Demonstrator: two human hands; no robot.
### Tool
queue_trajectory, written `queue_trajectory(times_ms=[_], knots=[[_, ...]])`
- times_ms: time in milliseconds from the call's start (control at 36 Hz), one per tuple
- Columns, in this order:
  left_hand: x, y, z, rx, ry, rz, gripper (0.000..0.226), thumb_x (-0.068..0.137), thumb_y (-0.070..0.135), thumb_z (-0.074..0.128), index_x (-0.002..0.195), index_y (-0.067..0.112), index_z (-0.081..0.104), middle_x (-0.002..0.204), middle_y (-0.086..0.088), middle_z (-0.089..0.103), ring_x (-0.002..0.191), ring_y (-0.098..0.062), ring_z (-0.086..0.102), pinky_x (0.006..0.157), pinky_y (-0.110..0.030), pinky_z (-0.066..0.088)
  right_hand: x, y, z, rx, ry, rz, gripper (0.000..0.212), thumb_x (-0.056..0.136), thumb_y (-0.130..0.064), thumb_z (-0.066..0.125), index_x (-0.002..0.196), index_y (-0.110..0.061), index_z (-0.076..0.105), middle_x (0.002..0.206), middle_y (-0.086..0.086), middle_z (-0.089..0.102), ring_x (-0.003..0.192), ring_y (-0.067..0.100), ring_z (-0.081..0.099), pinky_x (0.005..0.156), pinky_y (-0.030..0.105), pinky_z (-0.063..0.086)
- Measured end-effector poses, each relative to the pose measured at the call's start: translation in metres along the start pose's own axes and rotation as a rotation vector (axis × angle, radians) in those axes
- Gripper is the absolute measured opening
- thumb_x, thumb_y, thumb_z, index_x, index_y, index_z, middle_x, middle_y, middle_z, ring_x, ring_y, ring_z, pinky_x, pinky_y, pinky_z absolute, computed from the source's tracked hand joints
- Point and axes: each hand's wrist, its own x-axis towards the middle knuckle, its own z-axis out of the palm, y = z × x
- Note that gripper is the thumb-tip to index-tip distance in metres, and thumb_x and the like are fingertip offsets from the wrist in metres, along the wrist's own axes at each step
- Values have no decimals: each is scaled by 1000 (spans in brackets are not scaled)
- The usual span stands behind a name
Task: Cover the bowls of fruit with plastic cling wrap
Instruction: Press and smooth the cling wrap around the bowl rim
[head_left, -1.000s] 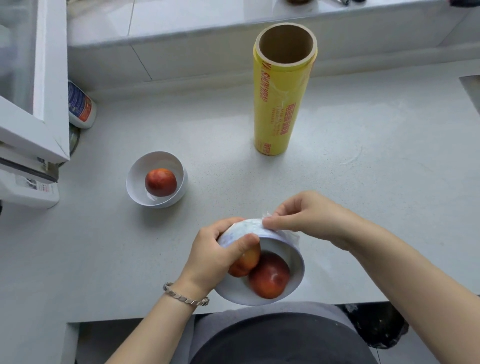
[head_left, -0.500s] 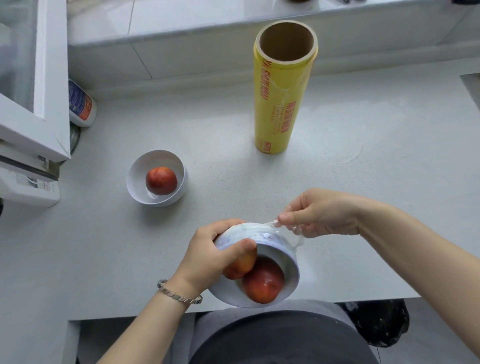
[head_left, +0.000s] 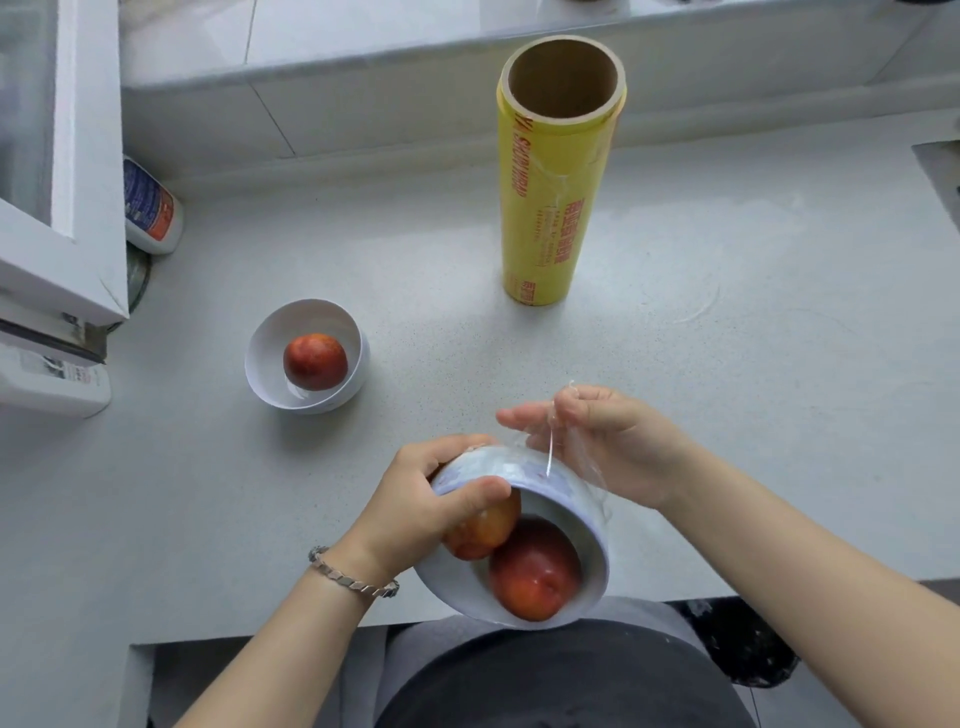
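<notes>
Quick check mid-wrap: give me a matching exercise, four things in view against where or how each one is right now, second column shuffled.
1. roll
2. bowl with one fruit
3. bowl with two fruits
4. right hand

A. tilted, gripped by the left hand
B. standing on end on the counter
C. pinching a strand of wrap
D. sitting level, left of the roll

Pairs: 1-B, 2-D, 3-A, 4-C

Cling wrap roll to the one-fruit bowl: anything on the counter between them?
Nothing. In the head view, the counter between the upright cling wrap roll and the one-fruit bowl is bare.
</notes>
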Motion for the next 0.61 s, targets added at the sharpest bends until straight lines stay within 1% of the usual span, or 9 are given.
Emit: queue_trajectory(times_ms=[56,111,194,250,333,389,472,556,611], knots=[[1,1,-1,-2,-6,16,28,56,48,66,80,36,71,78,15,70,76,1,62,71,-13,48,-1,0,5,22,105,-35,29,44,-31,86,60,-10,73,70,3,73,61,8,67,59,17,53],[1,3,-2,-2,-9,37,25,56,46,66,79,38,72,80,17,71,77,2,63,71,-12,47,-3,1,12,-1,243,-47,14,58,-22,71,58,-8,72,60,3,69,53,9,65,54,17,52],[-1,3,-3,-6,-10,74,33,58,43,67,88,31,69,85,17,72,82,1,64,74,-12,47,-4,5,16,-91,406,-24,12,74,-8,64,65,-3,69,54,3,66,47,9,62,49,16,51],[-3,1,-3,0,-1,86,37,56,45,69,90,29,68,88,17,72,85,1,65,76,-12,47,-2,9,16,-120,480,6,11,77,-5,65,68,-1,68,55,4,68,49,9,63,51,16,52],[-4,-2,-2,17,20,99,49,52,64,75,89,33,70,92,17,72,87,-1,65,78,-13,47,-1,13,14,-196,546,34,10,75,-5,69,66,-2,70,58,6,69,50,11,63,53,18,53],[-5,-2,-2,25,15,109,47,51,74,70,86,42,71,92,21,71,86,3,64,78,-10,46,-2,15,12,-284,567,49,10,74,-7,72,66,-2,71,57,5,68,48,10,62,51,17,51],[-6,1,-2,62,-13,116,46,53,76,67,92,51,67,91,24,69,86,4,64,78,-10,46,-4,18,9,-389,569,85,13,73,-12,75,70,-1,71,53,2,65,45,8,58,47,15,47],[-7,1,-3,69,-12,122,48,53,76,67,94,51,67,93,24,70,88,3,64,78,-11,46,-5,19,6,-466,597,97,19,71,-19,77,69,-3,68,52,0,60,44,6,54,45,14,43],[-8,0,-3,46,-1,119,51,52,76,67,93,46,70,93,22,70,88,1,65,78,-12,47,-7,21,3,-532,612,100,18,72,-17,77,65,-6,65,52,-2,58,42,2,51,42,12,41]])
